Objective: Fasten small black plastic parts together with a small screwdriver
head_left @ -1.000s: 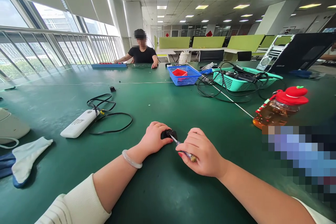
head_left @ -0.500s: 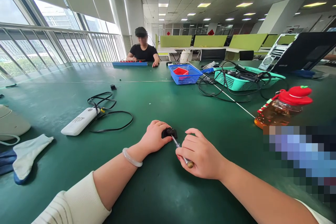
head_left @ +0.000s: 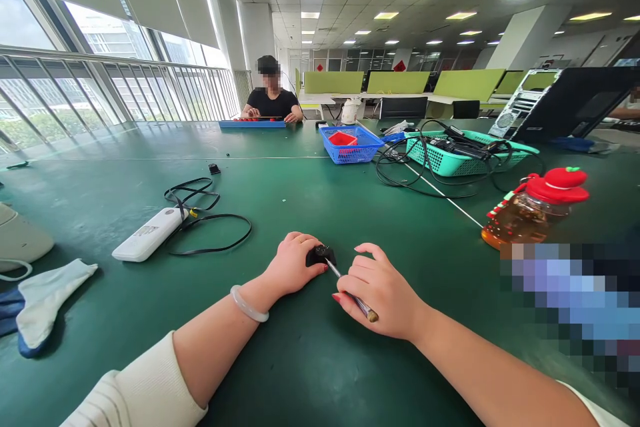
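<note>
My left hand (head_left: 295, 263) is closed round a small black block-like part (head_left: 323, 254) on the green table (head_left: 300, 360), its fingers covering the left side. My right hand (head_left: 377, 293) grips a screwdriver (head_left: 357, 298) with a metal shaft and a brownish handle end. The screwdriver slants down to the right from its tip, which meets the near side of the black part. The right index finger is raised off the tool.
A white power bank (head_left: 150, 233) with a black cord lies left, beyond a glove (head_left: 50, 307). A red-lidded bottle (head_left: 535, 207) stands right. Behind are a blue basket (head_left: 351, 150), a teal basket (head_left: 450, 163) with cables, and a person (head_left: 273, 100) at a blue tray (head_left: 253, 124).
The screwdriver's handle end has swung slightly right and the right-hand fingers have shifted on it. The left hand keeps its hold. The far person's hands have moved at the tray.
</note>
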### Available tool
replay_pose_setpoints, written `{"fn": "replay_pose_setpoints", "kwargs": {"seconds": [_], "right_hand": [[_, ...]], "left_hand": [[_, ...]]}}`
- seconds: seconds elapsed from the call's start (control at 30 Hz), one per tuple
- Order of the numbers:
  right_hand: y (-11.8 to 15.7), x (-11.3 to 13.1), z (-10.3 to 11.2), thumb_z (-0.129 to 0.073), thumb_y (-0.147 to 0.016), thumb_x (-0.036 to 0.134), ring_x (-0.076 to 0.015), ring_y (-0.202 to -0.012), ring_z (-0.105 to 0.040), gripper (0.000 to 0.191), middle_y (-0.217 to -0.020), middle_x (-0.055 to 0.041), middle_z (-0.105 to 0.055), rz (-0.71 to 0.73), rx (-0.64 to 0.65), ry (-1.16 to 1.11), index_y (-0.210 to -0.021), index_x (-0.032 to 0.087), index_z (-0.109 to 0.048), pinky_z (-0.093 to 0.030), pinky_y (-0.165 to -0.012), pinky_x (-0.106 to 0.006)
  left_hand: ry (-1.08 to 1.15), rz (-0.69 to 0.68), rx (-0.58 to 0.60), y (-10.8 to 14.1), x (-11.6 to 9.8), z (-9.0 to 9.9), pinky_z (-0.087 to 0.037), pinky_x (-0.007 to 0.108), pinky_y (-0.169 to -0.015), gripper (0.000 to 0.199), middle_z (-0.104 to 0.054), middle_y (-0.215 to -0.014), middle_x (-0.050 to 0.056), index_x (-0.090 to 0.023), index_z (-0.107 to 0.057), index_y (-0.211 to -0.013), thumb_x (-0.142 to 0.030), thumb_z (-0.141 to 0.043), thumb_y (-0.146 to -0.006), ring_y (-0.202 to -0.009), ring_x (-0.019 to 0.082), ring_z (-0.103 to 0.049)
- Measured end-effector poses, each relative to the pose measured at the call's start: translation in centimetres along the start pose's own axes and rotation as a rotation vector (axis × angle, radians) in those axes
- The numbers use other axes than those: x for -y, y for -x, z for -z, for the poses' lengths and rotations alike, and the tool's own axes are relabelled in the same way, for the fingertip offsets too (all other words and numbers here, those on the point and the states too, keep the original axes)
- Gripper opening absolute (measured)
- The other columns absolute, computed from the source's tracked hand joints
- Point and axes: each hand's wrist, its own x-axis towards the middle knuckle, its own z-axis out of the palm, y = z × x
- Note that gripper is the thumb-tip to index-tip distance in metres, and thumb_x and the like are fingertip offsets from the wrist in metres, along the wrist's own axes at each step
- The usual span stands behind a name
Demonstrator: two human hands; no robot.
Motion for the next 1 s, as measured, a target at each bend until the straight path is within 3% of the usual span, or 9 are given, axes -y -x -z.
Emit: {"fn": "replay_pose_setpoints", "kwargs": {"seconds": [0.77, 1.0], "right_hand": [[0.17, -0.43, -0.34, -0.051, -0.092, 0.021, -0.012, -0.06, -0.045, 0.02, -0.059, 0.0042, -0.052, -0.074, -0.068, -0.039, -0.073, 0.021, -0.056, -0.038, -0.097, -0.038], [0.29, -0.23, -0.46, -0.052, -0.092, 0.022, -0.0124, -0.062, -0.046, 0.018, -0.061, 0.0038, -0.054, 0.01, -0.02, -0.044, -0.075, 0.021, -0.057, -0.039, -0.098, -0.039]], "left_hand": [[-0.015, 0.009, 0.006, 0.07, -0.06, 0.01, -0.041, 0.046, -0.106, 0.035, -0.068, -0.121, 0.006, -0.022, -0.067, -0.11, -0.036, -0.073, -0.078, -0.119, 0.029, -0.052], [-0.012, 0.002, 0.001, 0.03, 0.02, -0.04, -0.041, 0.045, -0.105, 0.032, -0.069, -0.119, 0.004, -0.025, -0.068, -0.108, -0.033, -0.072, -0.078, -0.117, 0.028, -0.053]]}}
